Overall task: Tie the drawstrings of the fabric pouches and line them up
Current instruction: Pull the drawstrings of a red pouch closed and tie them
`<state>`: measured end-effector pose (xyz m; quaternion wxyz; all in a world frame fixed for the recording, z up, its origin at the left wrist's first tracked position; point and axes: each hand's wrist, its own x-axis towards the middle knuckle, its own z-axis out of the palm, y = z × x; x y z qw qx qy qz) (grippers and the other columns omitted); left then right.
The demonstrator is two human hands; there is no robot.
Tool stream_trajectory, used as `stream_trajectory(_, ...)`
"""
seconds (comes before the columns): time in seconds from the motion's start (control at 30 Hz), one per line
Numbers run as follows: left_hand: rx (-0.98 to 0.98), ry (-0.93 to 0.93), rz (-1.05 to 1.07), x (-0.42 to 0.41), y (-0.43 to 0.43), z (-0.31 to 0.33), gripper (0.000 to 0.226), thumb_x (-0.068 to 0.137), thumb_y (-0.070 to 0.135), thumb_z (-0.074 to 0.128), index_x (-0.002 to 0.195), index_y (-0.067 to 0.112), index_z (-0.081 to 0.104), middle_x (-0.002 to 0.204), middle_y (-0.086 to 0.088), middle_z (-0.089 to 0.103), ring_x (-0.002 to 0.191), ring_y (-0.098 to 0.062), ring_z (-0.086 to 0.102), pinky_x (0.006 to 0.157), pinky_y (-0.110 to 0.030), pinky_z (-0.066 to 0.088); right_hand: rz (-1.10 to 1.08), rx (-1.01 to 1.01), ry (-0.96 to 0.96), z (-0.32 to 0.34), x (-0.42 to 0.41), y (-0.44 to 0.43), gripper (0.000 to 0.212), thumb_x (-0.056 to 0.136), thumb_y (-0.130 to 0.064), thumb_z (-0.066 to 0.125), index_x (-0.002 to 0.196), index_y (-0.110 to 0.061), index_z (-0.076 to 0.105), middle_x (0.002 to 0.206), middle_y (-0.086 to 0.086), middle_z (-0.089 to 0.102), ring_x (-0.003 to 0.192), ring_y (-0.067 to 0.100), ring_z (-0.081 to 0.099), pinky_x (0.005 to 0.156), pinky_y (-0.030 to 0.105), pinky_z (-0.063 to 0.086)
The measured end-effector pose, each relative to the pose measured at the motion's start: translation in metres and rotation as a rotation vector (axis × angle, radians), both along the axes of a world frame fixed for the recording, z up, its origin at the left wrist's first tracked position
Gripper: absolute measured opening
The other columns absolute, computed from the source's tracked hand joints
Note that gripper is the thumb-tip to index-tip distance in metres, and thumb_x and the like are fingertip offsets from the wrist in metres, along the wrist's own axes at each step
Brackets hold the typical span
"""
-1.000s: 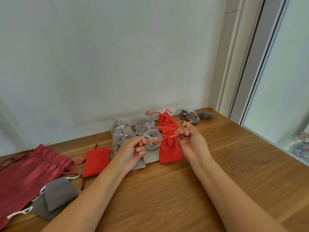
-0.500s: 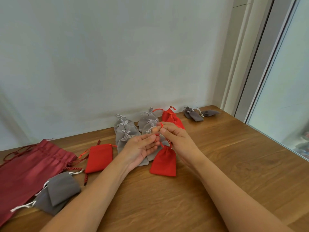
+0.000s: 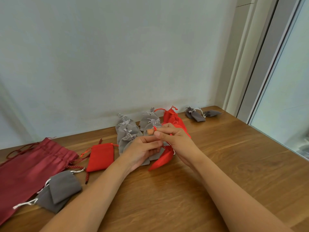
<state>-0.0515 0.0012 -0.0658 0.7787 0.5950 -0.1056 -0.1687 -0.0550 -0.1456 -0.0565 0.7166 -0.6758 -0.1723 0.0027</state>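
A small red pouch [image 3: 161,159] hangs tilted just above the wooden table [image 3: 217,164], its neck cinched between my hands. My right hand [image 3: 173,138] pinches its red drawstring [image 3: 154,128], which loops over a fingertip. My left hand [image 3: 142,150] grips the pouch's neck from the left; its fingers curl around the cord. Behind them lie two rows of tied grey pouches [image 3: 127,131] and a row of tied red pouches [image 3: 173,118]. Another red pouch [image 3: 101,156] lies flat at the left with its strings loose.
A large dark red drawstring bag [image 3: 30,168] covers the table's left edge. Two dark grey pouches [image 3: 58,190] with white cords lie in front of it. More dark grey pouches [image 3: 199,113] sit at the back right by the wall. A window frame [image 3: 260,64] stands at the right.
My hands came together from a stretched-out drawstring and closed over the pouch's neck. The red pouch lifted and tilted, its bottom swinging toward the front left.
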Motion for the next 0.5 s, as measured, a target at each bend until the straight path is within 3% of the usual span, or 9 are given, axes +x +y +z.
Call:
stream_trajectory(0.1,-0.078,0.032,0.081,0.0016,-0.0008,-0.0003,0.014,0.07,0.01,0.065,0.073,0.014,0.078,0.07,-0.003,0.067,0.064,-0.009,0.059,0.063,-0.018,0.053,0.009,0.039,0.042,-0.0024,0.0006,0.0013,0.025,0.085,-0.007,0.065,0.108,0.001,0.069,0.104,0.006,0.048,0.1,0.008,0.053,0.09,0.021,0.047)
stream_trajectory(0.17,-0.092,0.034,0.07,0.0014,-0.0005,0.0007,0.012,0.072,0.01,0.065,0.074,0.013,0.077,0.068,-0.004,0.066,0.06,-0.009,0.058,0.06,-0.018,0.052,0.001,0.053,0.042,-0.0019,-0.0007,0.0035,0.022,0.087,-0.002,0.063,0.108,-0.001,0.069,0.105,0.001,0.048,0.09,0.0,0.056,0.08,0.017,0.05)
stream_trajectory(0.23,-0.012,-0.004,0.016,-0.0009,-0.0012,0.0018,0.013,0.078,0.012,0.063,0.071,0.011,0.073,0.063,-0.003,0.06,0.057,-0.009,0.053,0.056,-0.018,0.047,0.0,0.075,0.036,-0.0015,-0.0011,0.0049,0.019,0.085,-0.006,0.064,0.104,-0.009,0.071,0.106,0.002,0.046,0.081,-0.002,0.058,0.069,0.017,0.052)
stream_trajectory(0.33,0.117,-0.066,-0.043,-0.0017,-0.0028,0.0004,0.033,0.091,0.01,0.055,0.061,0.017,0.069,0.055,0.001,0.048,0.053,-0.008,0.041,0.055,-0.019,0.035,0.025,0.1,0.035,-0.0027,0.0009,0.0019,0.027,0.077,-0.02,0.068,0.103,-0.011,0.073,0.108,0.006,0.047,0.097,0.01,0.057,0.072,0.02,0.054)
stream_trajectory(0.4,0.133,-0.074,-0.061,-0.0004,-0.0029,0.0006,0.034,0.09,0.004,0.056,0.058,0.013,0.062,0.055,0.001,0.044,0.055,-0.009,0.038,0.055,-0.02,0.034,0.027,0.089,0.038,-0.0046,0.0034,0.0,0.027,0.08,-0.015,0.068,0.106,-0.006,0.072,0.103,0.002,0.057,0.097,0.012,0.06,0.078,0.02,0.053)
stream_trajectory(0.5,0.114,-0.066,-0.072,0.0023,0.0005,0.002,0.018,0.074,0.004,0.061,0.058,0.009,0.055,0.055,-0.001,0.042,0.055,-0.01,0.038,0.057,-0.023,0.036,0.025,0.11,0.08,-0.0049,0.003,-0.0001,0.021,0.086,0.003,0.062,0.106,0.001,0.068,0.082,-0.005,0.073,0.076,0.009,0.069,0.066,0.02,0.056)
